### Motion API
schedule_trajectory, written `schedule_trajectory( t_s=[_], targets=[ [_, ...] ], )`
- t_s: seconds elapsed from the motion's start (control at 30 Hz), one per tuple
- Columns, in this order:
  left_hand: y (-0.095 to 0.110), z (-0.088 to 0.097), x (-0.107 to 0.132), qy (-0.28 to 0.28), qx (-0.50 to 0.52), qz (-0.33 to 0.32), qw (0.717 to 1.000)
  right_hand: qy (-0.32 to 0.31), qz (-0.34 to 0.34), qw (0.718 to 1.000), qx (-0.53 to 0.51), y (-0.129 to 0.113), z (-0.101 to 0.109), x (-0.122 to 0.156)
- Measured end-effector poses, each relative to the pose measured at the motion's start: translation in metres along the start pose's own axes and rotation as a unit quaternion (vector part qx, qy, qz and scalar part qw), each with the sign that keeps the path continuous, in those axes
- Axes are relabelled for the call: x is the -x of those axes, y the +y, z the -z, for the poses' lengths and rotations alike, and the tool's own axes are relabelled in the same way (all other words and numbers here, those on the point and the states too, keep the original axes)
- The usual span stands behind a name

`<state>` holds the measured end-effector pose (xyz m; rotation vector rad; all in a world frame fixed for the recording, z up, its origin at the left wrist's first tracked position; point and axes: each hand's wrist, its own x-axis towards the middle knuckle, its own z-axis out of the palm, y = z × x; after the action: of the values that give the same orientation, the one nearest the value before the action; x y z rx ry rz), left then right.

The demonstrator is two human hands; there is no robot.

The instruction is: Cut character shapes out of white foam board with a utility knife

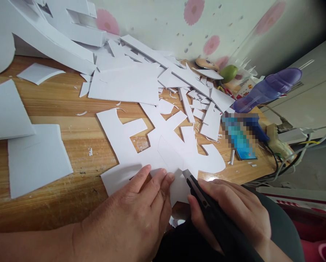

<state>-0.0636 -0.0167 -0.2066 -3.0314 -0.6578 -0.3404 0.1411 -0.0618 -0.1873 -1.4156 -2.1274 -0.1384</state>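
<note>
A white foam board cut-out [141, 159] with notched, branching edges lies on the wooden table near its front edge. Pencil-like lines are faintly visible on its middle. My left hand [141, 209] rests flat on the near part of the board, fingers stretched out and pressing it down. In my right hand [234, 203] is a black utility knife [206, 203], gripped with thumb and fingers. Its blade tip meets the board just right of my left fingertips, close to a drawn line.
White board scraps [127, 82] are heaped along the wall. Loose white pieces [40, 160] lie at left, beside large curved cut-outs [43, 40] standing behind. A phone [242, 142], a purple bottle [266, 91] and cables [302, 145] occupy the right side.
</note>
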Motion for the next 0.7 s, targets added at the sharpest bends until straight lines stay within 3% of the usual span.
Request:
schedule_trajectory(
  t_s=[0.6, 0.7],
  targets=[
    [0.002, 0.0, -0.002, 0.013, 0.012, -0.008, 1.0, -0.044, 0.009, 0.999, -0.007, -0.015, 0.009, 0.003],
    [0.001, -0.003, -0.001, 0.014, 0.011, -0.017, 1.0, -0.039, -0.051, 0.997, -0.04, -0.015, 0.02, 0.008]
  ],
)
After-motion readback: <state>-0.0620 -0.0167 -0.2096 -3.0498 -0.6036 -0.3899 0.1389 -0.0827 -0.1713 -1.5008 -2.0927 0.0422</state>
